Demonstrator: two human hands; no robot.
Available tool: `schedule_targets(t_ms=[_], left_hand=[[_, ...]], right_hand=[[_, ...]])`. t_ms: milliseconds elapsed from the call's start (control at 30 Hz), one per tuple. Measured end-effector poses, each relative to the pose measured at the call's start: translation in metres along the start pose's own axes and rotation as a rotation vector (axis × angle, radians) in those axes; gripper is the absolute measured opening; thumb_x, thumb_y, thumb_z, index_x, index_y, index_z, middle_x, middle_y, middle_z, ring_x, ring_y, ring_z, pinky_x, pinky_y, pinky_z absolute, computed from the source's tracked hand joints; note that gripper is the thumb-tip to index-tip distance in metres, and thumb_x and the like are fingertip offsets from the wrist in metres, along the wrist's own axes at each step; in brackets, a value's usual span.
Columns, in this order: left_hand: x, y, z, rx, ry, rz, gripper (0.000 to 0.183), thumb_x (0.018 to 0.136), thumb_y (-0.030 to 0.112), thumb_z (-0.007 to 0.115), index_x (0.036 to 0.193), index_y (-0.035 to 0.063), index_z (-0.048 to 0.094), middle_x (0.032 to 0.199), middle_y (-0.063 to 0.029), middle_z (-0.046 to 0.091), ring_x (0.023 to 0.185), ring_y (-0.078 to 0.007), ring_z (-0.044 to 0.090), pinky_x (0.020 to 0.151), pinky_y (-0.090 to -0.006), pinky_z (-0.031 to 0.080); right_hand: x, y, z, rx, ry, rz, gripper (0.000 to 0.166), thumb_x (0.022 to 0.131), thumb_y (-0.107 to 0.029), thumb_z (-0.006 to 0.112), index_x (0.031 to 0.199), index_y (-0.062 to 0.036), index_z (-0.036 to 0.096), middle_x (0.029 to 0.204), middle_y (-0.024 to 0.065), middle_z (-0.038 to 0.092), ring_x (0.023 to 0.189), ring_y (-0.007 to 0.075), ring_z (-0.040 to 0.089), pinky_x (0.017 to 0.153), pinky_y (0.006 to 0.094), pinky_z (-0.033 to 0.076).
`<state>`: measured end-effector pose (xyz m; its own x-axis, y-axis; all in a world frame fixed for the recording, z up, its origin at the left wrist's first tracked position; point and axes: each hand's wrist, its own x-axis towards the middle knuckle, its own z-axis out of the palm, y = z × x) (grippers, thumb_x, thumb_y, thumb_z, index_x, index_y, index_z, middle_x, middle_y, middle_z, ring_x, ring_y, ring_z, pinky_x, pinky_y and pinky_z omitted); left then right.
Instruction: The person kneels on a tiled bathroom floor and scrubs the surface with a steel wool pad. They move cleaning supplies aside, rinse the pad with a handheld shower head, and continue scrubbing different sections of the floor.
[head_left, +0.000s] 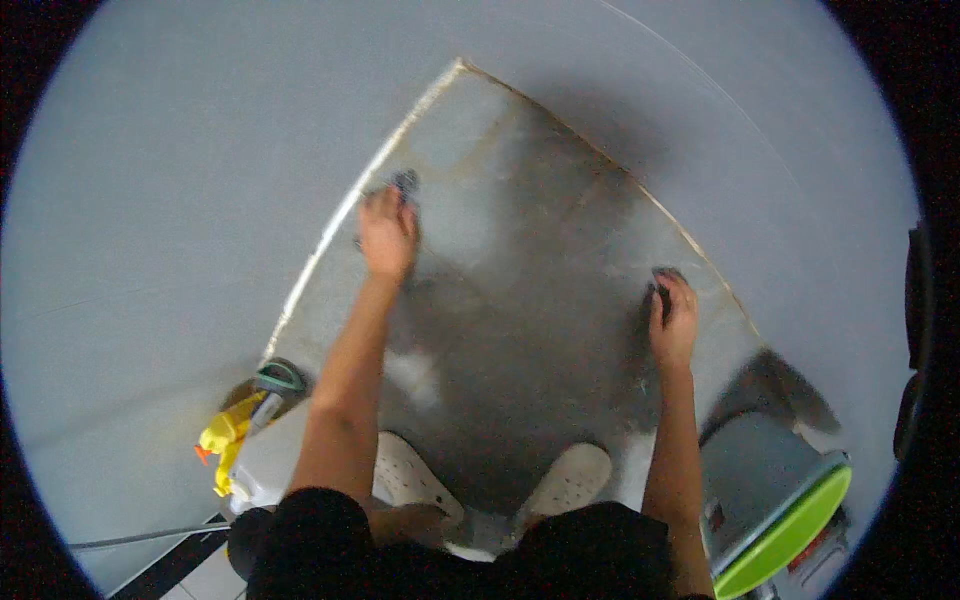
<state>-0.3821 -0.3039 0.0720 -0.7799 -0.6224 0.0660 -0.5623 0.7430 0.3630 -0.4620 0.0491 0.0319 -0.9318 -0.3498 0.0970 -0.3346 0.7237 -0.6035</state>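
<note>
Below me is a wet-looking grey shower floor (465, 225) in a corner, with a pale joint (330, 225) along its left edge and a thinner brownish joint (697, 247) along its right. My left hand (388, 229) grips a dark, blurred object (406, 181) against the floor beside the left joint; its kind cannot be told. Near the right joint, my right hand (675, 319) is closed around a dark object (666, 300), mostly hidden by the fingers.
At lower left stand a yellow spray head (225, 435), a whitish plastic container (266, 457) and a dark round tool with a green rim (281, 375). A grey bucket (757, 472) with a lime-green part (795, 532) is at lower right. Smooth grey walls (187, 187) border the floor. My feet wear light perforated clogs (574, 476).
</note>
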Motion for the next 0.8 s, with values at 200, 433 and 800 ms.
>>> schedule_targets(t_ms=[200,433,800], left_hand=[[0.042,-0.091,0.066,0.390,0.234,0.399,0.033,0.079,0.006,0.054,0.111,-0.0029,0.057,0.115,-0.0136,0.055,0.099,-0.0324,0.051,0.085,-0.0389,0.044],[0.072,-0.042,0.078,-0.007,0.090,-0.008,0.020,0.087,0.014,0.051,0.098,-0.0017,0.058,0.094,-0.0207,0.056,0.083,-0.0362,0.053,0.075,-0.0440,0.043],[0.054,-0.062,0.065,0.381,0.139,0.260,0.018,0.082,0.009,0.051,0.097,-0.0001,0.058,0.095,-0.0137,0.053,0.088,-0.0319,0.053,0.069,-0.0418,0.048]], right_hand=[[-0.017,0.011,0.052,-0.168,0.009,-0.018,0.035,0.081,-0.003,0.048,0.116,-0.0056,0.050,0.130,0.0138,0.043,0.120,0.0350,0.038,0.102,0.0468,0.028],[0.005,-0.002,0.060,-0.198,-0.138,-0.096,0.037,0.080,-0.003,0.047,0.117,-0.0046,0.048,0.134,0.0141,0.040,0.122,0.0357,0.036,0.104,0.0469,0.027],[0.010,-0.006,0.075,-0.087,-0.092,-0.119,0.032,0.080,-0.007,0.050,0.113,-0.0050,0.051,0.132,0.0143,0.042,0.119,0.0358,0.039,0.102,0.0479,0.030]])
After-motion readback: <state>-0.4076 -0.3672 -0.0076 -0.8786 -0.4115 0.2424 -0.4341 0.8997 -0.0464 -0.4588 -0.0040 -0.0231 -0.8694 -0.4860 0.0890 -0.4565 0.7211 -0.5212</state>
